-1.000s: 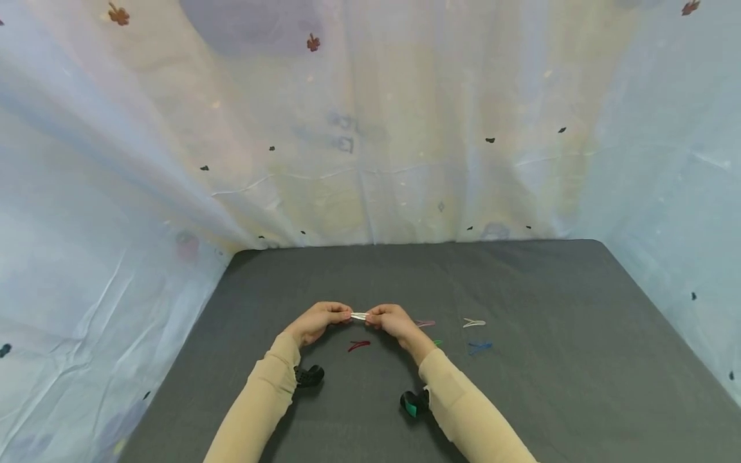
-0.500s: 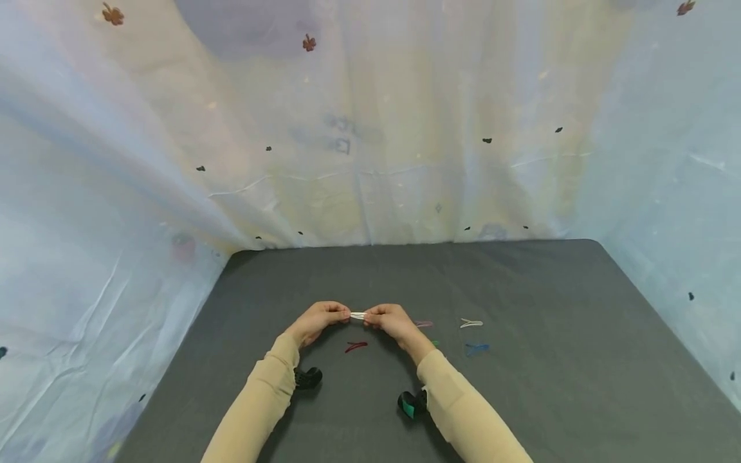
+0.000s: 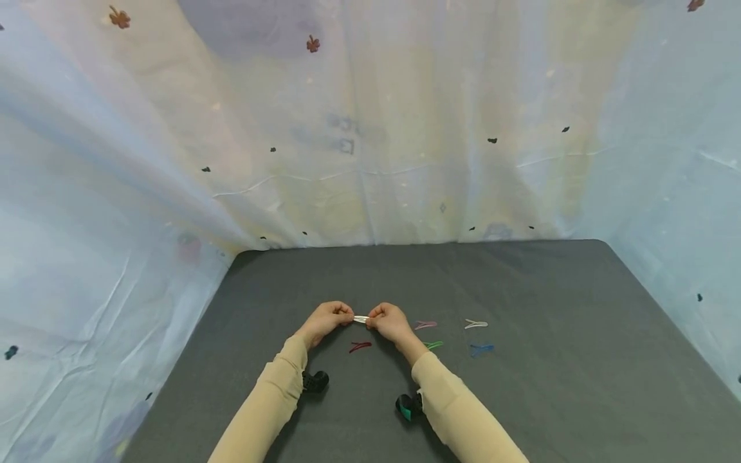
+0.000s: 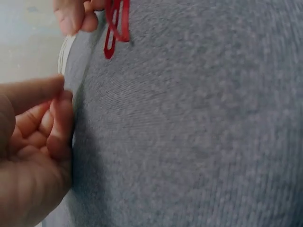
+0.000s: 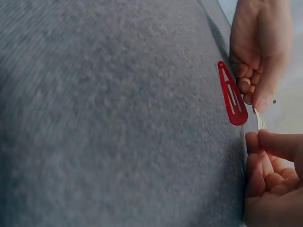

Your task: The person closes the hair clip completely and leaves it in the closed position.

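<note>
A white snap hair clip (image 3: pixel 361 319) is stretched between my hands above the table. My left hand (image 3: pixel 327 321) pinches one end between thumb and fingertips. The other end is pinched by my right hand (image 3: pixel 390 323); both ends are covered by fingertips. In the right wrist view the white clip shows thin, narrow strips side by side. Just below the hands lies a red snap hair clip (image 3: pixel 360 346), its two leaves spread apart; it also appears slotted and teardrop-shaped in the right wrist view.
Right of my right hand lie a pink clip (image 3: pixel 426 324), a green clip (image 3: pixel 433 345) partly behind the wrist, an off-white clip (image 3: pixel 477 323) and a blue clip (image 3: pixel 482 348). They rest on a grey cloth-covered table (image 3: pixel 550 386). A pale patterned curtain (image 3: pixel 405 128) hangs behind.
Both hands still pinch the white hair clip and have shifted only slightly. The right forearm has moved a little left, so more of the green clip shows.
</note>
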A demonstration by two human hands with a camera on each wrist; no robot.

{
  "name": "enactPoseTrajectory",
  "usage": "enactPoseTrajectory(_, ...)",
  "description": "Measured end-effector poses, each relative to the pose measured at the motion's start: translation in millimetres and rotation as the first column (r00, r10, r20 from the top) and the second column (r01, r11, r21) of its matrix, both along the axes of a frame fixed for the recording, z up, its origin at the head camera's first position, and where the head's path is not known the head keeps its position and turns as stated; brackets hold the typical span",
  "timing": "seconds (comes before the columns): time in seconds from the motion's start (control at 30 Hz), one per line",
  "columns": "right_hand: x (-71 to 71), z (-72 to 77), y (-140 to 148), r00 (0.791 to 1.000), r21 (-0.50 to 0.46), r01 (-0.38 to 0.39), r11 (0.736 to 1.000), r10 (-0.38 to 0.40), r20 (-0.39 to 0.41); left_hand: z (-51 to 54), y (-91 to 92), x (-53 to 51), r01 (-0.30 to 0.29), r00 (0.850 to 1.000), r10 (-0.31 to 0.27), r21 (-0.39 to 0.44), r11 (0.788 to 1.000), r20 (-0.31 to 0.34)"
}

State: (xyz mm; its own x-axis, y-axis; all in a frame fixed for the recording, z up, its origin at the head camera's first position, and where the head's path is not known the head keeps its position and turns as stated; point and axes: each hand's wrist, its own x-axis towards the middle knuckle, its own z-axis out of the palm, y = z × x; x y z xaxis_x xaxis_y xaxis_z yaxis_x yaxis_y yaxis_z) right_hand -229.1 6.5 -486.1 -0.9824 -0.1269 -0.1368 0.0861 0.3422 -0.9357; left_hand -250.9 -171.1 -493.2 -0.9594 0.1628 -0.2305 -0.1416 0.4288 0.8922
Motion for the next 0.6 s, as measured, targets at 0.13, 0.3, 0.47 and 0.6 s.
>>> enactPoseTrajectory(0.13,0.0,-0.7,-4.2,0.998,0.12,0.03,0.992,-0.024,-0.051,1.3,2.6,1.1,-0.022,1.0,0.021,-0.065,0.998,-0.008)
enactPoseTrajectory(0.3,1.5,-3.3,-7.8,0.993,0.228,0.028,0.973,0.0,-0.119,5.7,5.0,4.4,-0.027,0.999,0.023,-0.123,0.992,-0.029)
enactPoseTrajectory(0.47,4.5,-3.3,-9.5,0.983,0.299,0.025,0.954,0.031,-0.181,6.0,5.4,5.4,-0.021,0.999,0.015,-0.152,0.988,-0.04)
enactPoseTrajectory(0.6,6.4,-1.8,-8.2,0.986,0.267,-0.002,0.964,0.046,-0.162,4.2,3.2,4.4,0.003,0.999,-0.008,-0.127,0.992,-0.038)
